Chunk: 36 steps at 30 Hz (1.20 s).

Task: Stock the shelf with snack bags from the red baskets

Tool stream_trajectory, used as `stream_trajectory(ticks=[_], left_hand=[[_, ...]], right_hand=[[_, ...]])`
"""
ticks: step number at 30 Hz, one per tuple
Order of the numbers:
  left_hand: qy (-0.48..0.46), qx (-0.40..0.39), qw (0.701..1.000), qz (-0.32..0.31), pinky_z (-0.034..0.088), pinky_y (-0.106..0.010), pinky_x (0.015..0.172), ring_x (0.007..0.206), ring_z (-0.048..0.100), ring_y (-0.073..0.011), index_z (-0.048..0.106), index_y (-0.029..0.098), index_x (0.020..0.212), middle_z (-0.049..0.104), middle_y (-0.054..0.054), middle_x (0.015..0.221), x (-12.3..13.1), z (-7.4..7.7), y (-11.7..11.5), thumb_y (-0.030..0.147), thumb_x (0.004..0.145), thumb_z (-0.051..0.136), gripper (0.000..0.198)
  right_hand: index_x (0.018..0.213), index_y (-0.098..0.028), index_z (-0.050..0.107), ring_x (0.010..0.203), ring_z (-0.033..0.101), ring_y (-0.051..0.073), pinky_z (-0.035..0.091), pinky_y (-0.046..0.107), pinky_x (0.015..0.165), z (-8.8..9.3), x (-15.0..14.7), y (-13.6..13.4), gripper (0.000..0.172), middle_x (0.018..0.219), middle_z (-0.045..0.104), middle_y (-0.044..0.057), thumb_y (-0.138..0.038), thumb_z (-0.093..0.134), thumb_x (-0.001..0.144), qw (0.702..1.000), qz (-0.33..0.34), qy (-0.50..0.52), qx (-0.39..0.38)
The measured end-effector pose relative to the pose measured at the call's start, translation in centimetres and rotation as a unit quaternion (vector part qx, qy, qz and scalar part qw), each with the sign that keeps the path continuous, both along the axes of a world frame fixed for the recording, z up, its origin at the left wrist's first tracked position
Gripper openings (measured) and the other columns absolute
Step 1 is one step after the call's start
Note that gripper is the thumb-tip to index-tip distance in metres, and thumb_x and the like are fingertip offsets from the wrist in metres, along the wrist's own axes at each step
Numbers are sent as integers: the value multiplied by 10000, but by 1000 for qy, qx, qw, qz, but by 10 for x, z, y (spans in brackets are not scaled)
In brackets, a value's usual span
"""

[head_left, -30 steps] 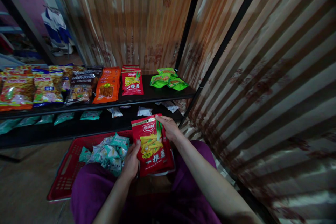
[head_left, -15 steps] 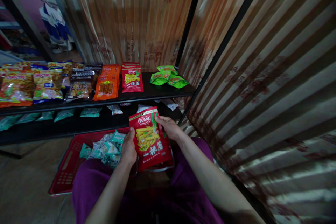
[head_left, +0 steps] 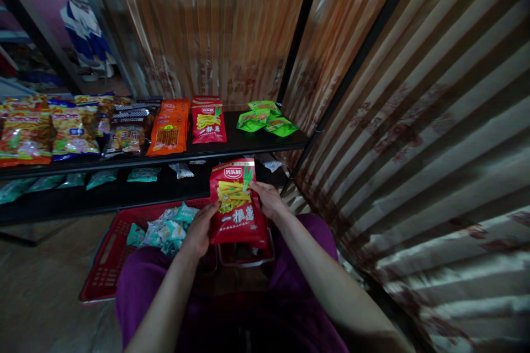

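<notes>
A red snack bag (head_left: 238, 220) with yellow sticks and a green scallion printed on it is held upright in front of me. My left hand (head_left: 201, 229) grips its left edge, thumb on the front. On the right edge, my right hand (head_left: 267, 198) pinches it near the scallion picture, and its other fingers are hidden behind the bag. Below and left lies a red plastic basket (head_left: 110, 256) with teal and white snack packets (head_left: 168, 231) in it. A matching stack of red snack bags (head_left: 210, 123) stands on the upper shelf ahead.
The black shelf (head_left: 244, 146) also carries orange bags (head_left: 169, 129), dark potato chip bags (head_left: 126, 135), noodle snack bags (head_left: 27, 135) and green packets (head_left: 267, 119). Teal packets (head_left: 101, 178) lie on the lower shelf. A shelf post (head_left: 304, 151) and a pleated curtain (head_left: 414, 149) bound the right side.
The red snack bag has been raised slightly and shifted right toward the shelf, with both hands still on it. More of the basket below it shows.
</notes>
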<state>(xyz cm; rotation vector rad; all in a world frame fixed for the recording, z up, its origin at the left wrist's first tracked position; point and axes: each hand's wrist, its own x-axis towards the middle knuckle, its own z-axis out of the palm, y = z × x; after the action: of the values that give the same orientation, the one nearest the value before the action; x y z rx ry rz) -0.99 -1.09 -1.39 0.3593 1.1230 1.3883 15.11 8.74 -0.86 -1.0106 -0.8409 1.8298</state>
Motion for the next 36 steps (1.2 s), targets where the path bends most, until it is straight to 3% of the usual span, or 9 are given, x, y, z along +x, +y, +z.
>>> stream_trajectory(ticks=[3,5,11,16,20,26,31,36], left_hand=[[-9,6,998,-67,525,-353,808,804,690,-218,691,156,849,735,-55,839,0,1,-15,345,590,792,336],[6,14,998,-68,523,-354,794,771,687,-212,691,161,831,735,-42,809,1,1,-21,362,584,793,334],[26,5,1000,7,517,-306,738,695,667,-173,704,169,778,728,-26,756,1,0,-15,380,528,815,345],[31,-4,997,72,503,-270,691,703,655,-156,706,192,775,725,-6,771,-1,-5,-8,378,519,817,335],[39,10,997,61,496,-261,655,708,651,-157,704,192,796,723,-10,785,0,-11,-8,413,572,783,325],[112,-14,990,82,395,-227,453,518,561,-128,689,201,746,668,12,625,3,-9,-8,469,576,752,324],[168,4,980,108,436,-224,538,607,581,-132,681,177,732,674,9,680,4,-4,-8,455,574,737,325],[171,20,979,111,448,-228,569,577,547,-109,661,179,702,650,25,659,6,-11,-11,470,600,722,314]], right_hand=[[698,-186,661,723,699,232,555,326,645,1,-1,7,301,647,714,43,-372,818,522,1000,-20,-9,-12],[700,-185,658,723,698,229,554,320,645,2,-3,9,304,639,713,38,-370,821,522,1000,-24,-9,-11],[790,-171,683,684,686,180,548,290,665,4,0,-11,368,756,735,33,-411,824,548,999,47,7,1],[923,-176,693,692,683,157,554,277,636,-9,13,-33,415,811,729,24,-350,828,572,992,120,-40,-8],[885,-179,706,654,675,154,551,268,579,-18,18,-36,394,772,726,26,-389,822,572,994,103,-47,-9],[838,-183,715,644,672,157,545,274,602,-16,17,-37,370,750,728,26,-416,815,569,996,84,-37,1],[854,-190,718,660,674,171,537,296,627,-16,18,-40,390,763,730,27,-445,807,574,996,79,-42,7],[820,-193,721,646,662,164,530,291,629,-14,20,-44,382,736,722,19,-444,821,549,997,72,-39,4]])
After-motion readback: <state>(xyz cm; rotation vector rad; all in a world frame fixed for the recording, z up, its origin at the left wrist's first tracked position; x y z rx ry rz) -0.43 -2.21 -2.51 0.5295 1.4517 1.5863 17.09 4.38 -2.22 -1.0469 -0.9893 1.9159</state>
